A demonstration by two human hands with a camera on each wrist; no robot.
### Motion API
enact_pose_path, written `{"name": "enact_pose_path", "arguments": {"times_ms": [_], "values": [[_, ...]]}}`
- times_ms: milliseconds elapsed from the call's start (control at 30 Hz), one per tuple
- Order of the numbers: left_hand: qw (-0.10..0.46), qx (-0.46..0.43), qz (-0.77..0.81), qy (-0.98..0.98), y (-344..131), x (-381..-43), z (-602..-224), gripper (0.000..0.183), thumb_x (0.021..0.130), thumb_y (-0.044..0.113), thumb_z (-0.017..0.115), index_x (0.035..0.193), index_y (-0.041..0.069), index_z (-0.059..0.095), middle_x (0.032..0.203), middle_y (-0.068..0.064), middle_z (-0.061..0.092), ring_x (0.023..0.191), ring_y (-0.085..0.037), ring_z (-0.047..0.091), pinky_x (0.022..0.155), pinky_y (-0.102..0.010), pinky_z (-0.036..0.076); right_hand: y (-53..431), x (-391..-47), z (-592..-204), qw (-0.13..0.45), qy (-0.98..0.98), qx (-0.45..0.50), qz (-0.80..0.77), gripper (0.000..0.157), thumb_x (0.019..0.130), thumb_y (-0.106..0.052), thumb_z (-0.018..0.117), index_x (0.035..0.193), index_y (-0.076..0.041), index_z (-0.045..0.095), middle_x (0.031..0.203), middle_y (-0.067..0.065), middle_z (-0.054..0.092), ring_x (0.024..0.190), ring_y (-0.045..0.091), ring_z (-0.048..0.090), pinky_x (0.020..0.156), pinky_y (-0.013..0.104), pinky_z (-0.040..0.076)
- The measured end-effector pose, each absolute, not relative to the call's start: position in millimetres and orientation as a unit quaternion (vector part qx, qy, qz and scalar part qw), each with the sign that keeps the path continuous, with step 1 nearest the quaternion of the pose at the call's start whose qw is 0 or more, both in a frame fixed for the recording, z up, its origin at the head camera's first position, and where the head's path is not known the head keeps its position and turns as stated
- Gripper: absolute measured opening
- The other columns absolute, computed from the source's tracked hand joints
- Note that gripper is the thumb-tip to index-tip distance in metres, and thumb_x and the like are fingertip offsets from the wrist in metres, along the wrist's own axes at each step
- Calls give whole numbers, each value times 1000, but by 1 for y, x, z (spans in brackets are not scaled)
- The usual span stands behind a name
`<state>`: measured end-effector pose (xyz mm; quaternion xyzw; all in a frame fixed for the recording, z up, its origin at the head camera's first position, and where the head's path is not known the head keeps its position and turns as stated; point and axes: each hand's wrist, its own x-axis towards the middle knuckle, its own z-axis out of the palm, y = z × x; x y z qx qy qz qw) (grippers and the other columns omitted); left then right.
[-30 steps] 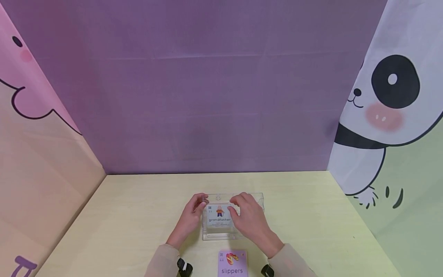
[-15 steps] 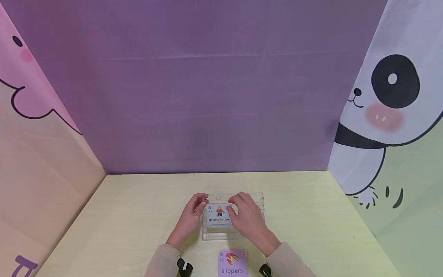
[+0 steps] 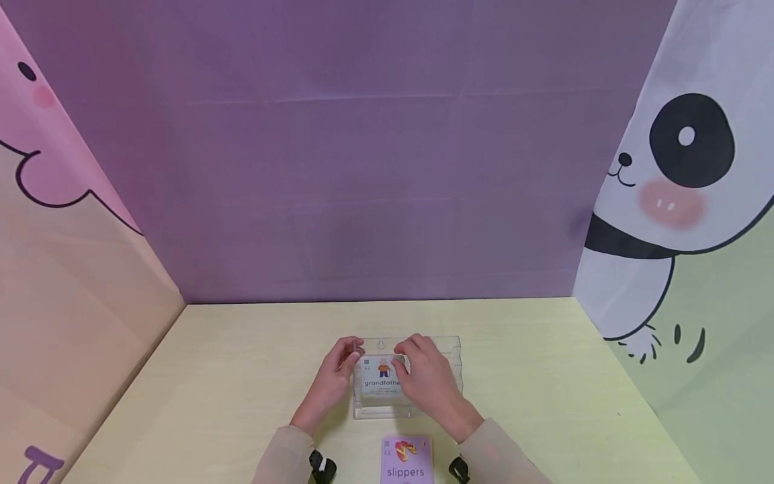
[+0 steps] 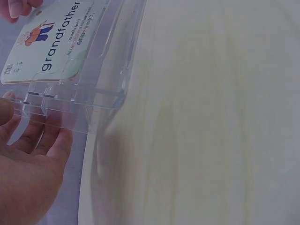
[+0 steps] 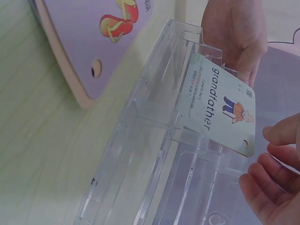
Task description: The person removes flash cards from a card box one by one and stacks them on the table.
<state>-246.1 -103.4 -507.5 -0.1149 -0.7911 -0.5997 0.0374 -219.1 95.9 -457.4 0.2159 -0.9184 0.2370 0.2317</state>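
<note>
A clear plastic card holder [image 3: 384, 412] stands on the table, with a white "grandfather" flash card [image 5: 225, 105] in its left compartment. The card leans back and shows its printed face. My left hand [image 3: 336, 368] grips the holder's left side, fingers behind the clear wall and thumb in front, as the left wrist view shows. At the card's upper right corner my right hand [image 3: 426, 378] hovers with loosely bent fingers. Between its thumb [image 5: 281, 131] and fingers a gap shows, near the corner with the punched hole.
A stack of purple flash cards [image 3: 406, 461], topped by one reading "slippers", lies in front of the holder. The holder's right compartment [image 5: 187, 187] shows no card. A purple backdrop [image 3: 375, 168] rises behind the table [image 3: 242, 376], with printed panels at both sides.
My right hand has shifted a little to the left, covering the end of the word "grandfather" in the head view. The left hand, holder and purple cards stay put.
</note>
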Motion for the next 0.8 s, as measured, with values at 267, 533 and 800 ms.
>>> {"name": "enact_pose_path", "arguments": {"times_ms": [267,533,800], "values": [[29,-124,-605,-786,-101,-235,-485,28,99,3,45,126,-4,47,121,-24,56,117,-35,52,105,-49,38,94,-223,-461,221,-921,221,232,11,86,-18,70,94,-12,69,92,-4,59,83,11,53,68,23,52],[25,-112,-601,-791,-100,-233,-484,28,99,5,47,127,0,48,122,-20,56,119,-32,51,106,-48,37,91,-221,-460,205,-924,225,233,10,86,-15,69,94,-9,69,92,-4,57,82,11,50,66,20,50],[33,-106,-603,-790,-104,-246,-506,27,100,11,48,126,7,50,121,-13,57,118,-27,52,106,-46,38,90,-222,-463,200,-925,230,228,10,85,-12,71,94,-7,69,90,-3,52,82,11,46,65,19,48]]}}
